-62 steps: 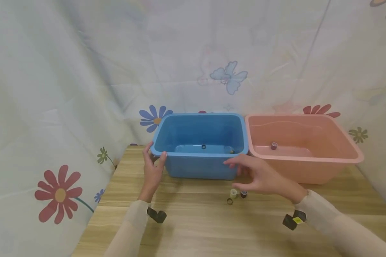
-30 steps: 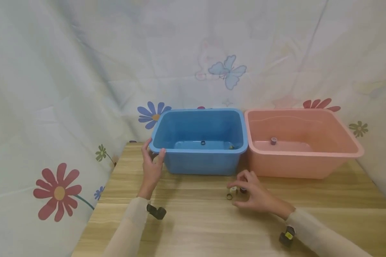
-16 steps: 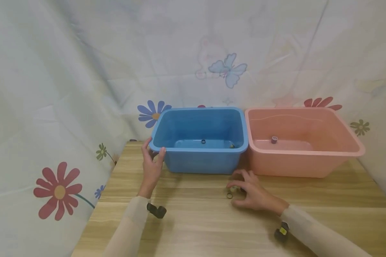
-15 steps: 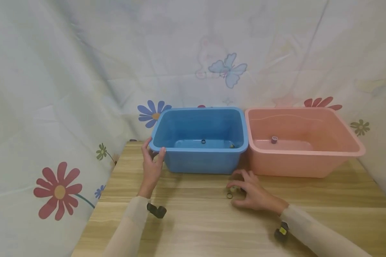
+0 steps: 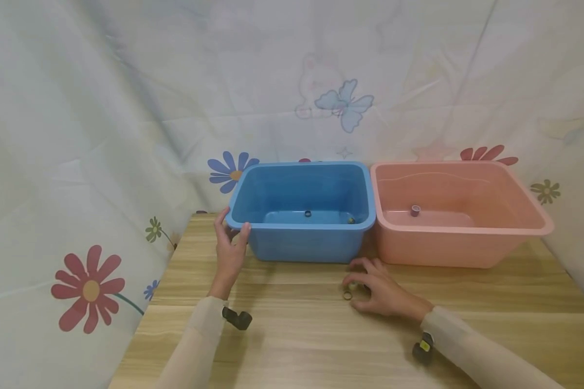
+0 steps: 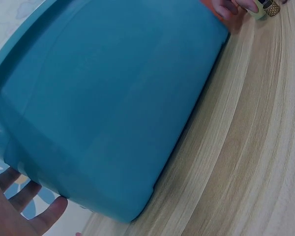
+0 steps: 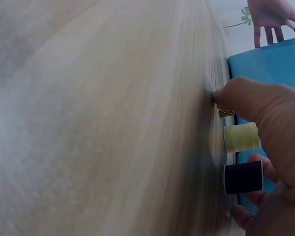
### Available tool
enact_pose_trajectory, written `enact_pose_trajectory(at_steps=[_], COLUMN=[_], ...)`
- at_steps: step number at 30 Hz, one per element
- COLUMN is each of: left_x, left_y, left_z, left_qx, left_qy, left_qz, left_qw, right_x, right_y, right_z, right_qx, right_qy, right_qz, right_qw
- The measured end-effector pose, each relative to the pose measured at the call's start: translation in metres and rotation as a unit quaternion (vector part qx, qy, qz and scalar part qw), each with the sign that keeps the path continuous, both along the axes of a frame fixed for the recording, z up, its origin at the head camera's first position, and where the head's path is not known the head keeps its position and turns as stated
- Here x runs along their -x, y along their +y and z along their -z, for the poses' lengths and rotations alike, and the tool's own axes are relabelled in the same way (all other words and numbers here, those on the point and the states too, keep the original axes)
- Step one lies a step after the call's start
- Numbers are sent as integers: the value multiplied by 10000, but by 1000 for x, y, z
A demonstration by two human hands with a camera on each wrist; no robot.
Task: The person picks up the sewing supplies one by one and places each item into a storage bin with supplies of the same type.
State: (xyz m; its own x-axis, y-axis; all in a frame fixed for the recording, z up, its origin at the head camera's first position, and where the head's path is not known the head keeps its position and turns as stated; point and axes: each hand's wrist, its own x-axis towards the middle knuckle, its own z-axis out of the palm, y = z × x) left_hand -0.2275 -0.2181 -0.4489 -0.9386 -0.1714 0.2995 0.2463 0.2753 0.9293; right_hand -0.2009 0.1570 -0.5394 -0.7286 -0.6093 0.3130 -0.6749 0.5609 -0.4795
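At the front left corner of the blue bin (image 5: 304, 246), my left hand (image 5: 230, 256) holds the rim, thumb in front and fingers along the side. My right hand (image 5: 384, 289) hovers low with thumb and fingers curved apart around small items on the table. In the right wrist view these are a gold dimpled thimble (image 7: 226, 112) by the thumb, a yellow thread spool (image 7: 241, 137), and a black thread spool (image 7: 243, 177) nearest the rear fingers. From the head view the thimble shows as a ring, and the black spool is hidden behind the hand.
A pink bin (image 5: 448, 246) stands against the blue one's right side, with a dark purple thread spool (image 5: 415, 210) inside. Inside the blue bin lie a dark ring (image 5: 307, 214) and a small yellowish piece (image 5: 351, 220). A patterned curtain (image 5: 272, 81) hangs behind the wooden table (image 5: 292, 335).
My right hand has come down from in front of the bins to the spools and thimble, shifting slightly left lately. The left hand has stayed on the blue bin's corner.
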Motion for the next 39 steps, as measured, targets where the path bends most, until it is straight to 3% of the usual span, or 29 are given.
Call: enact_pose_trajectory(at_steps=[11, 26, 39], left_x=[0, 1, 1], left_y=[0, 0, -2], left_z=[0, 0, 1], left_qx=[29, 81, 28], left_qy=[-24, 55, -82], left_qz=[16, -5, 3], left_qw=[10000, 10000, 10000], right_x=[1, 1, -4], right_y=[-3, -4, -7], right_z=[-3, -5, -24], right_qx=[-169, -8, 333], right_qy=[89, 120, -352], right_qz=[41, 19, 0], right_qw=[9998, 9999, 9988])
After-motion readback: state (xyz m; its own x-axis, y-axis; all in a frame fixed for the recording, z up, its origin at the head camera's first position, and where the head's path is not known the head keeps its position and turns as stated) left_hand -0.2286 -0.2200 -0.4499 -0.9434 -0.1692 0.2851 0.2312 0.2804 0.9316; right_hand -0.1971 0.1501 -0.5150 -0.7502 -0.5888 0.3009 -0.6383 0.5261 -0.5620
